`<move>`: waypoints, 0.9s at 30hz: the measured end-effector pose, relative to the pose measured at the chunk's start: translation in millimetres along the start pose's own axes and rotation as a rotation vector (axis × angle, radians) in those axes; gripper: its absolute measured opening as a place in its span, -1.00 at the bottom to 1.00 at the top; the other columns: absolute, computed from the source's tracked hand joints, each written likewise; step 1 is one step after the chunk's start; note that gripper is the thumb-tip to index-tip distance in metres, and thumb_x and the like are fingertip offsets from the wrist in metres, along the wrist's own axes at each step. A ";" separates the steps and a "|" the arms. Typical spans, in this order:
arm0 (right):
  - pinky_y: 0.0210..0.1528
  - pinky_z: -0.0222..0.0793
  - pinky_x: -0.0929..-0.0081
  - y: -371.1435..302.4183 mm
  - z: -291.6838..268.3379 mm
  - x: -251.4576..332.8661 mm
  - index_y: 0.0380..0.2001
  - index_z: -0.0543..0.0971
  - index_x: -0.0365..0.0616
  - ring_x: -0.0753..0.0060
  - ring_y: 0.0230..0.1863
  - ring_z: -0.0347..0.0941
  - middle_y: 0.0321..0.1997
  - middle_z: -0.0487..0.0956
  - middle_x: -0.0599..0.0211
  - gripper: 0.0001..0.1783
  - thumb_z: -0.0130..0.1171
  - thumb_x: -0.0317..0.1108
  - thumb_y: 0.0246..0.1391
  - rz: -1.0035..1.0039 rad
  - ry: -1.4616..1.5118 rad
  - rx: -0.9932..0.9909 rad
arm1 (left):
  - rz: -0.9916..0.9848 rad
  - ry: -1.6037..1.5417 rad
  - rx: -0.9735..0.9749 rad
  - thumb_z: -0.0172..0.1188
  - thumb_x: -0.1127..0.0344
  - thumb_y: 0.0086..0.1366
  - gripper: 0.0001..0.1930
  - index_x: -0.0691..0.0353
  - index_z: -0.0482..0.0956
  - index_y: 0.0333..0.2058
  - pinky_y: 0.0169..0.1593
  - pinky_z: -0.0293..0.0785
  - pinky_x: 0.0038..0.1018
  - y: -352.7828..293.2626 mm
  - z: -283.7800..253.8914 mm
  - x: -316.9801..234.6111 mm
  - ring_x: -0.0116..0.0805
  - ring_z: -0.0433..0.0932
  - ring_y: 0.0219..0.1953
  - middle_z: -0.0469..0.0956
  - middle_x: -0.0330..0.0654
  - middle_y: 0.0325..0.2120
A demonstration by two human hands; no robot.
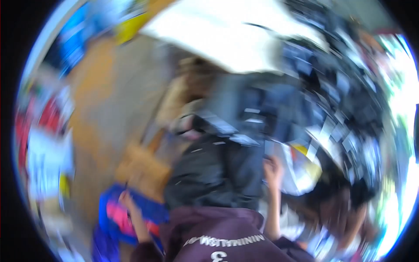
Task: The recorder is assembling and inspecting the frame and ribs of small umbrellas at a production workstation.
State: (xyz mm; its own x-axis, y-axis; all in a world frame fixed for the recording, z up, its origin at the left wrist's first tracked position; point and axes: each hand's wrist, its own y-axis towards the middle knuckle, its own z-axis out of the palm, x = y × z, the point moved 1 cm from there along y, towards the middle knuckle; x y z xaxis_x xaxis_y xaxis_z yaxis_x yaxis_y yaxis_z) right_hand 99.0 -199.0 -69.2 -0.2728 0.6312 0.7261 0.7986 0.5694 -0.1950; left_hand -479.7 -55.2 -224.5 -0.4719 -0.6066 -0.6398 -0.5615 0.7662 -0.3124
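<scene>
The whole head view is smeared by motion. My left hand [125,198] hangs over a blue cloth or bag with pink patches [111,214], beside a brown cardboard box [144,172]; the blur hides whether they touch. On the other side, my right hand [273,168] is raised next to dark blue-grey fabric [257,105]. The fingers of both hands are too blurred to read, and no held thing can be made out. Between my hands, black cloth [214,172] covers my lap.
A bright white flat surface [218,32] lies ahead. To the right is a large heap of dark pieces with pale tags or patches [345,87]. Another person [336,201] is at the lower right. Brown floor [118,96] stretches left, past red and white items [50,115].
</scene>
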 end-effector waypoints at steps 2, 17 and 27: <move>-0.18 0.43 0.35 -0.1 0.2 19.0 -0.14 0.56 -0.26 0.22 -0.32 0.53 -0.25 0.63 0.15 -0.68 0.19 -0.43 -0.03 -0.133 -0.061 0.014 | 0.189 -0.007 -0.023 0.14 0.25 0.40 -0.74 0.30 0.55 -0.06 -0.04 0.48 -0.47 5.8 -24.6 -16.4 -0.24 0.57 -0.20 0.60 -0.08 -0.28; -0.31 0.31 0.55 62.5 -236.1 179.1 -0.11 0.53 -0.18 0.53 -0.38 0.42 -0.35 0.58 0.39 -0.61 0.13 -0.67 -0.08 -0.452 -0.101 -0.717 | 0.821 -0.315 0.093 0.13 0.35 0.42 -0.85 0.31 0.55 -0.16 -0.03 0.43 -0.48 -0.6 82.6 -304.6 -0.33 0.48 -0.22 0.57 -0.16 -0.27; -0.32 0.34 0.31 226.3 -367.2 -5.6 -0.22 0.51 -0.29 0.24 -0.45 0.40 -0.41 0.56 0.19 -0.77 0.12 -0.29 0.25 -0.112 -0.334 -0.882 | 1.302 -0.114 0.482 0.09 0.49 0.32 -0.86 0.29 0.58 -0.18 -0.01 0.40 -0.38 -149.7 192.7 -533.7 -0.23 0.47 -0.19 0.54 -0.15 -0.24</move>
State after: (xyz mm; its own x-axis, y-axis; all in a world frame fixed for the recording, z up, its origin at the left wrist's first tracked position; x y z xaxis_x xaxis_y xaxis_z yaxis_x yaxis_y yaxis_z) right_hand 478.3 -267.0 124.7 -0.4029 0.7927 0.4575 0.8383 0.1189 0.5321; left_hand -12.8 194.6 28.3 -0.3977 0.5932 -0.6999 0.5313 0.7709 0.3514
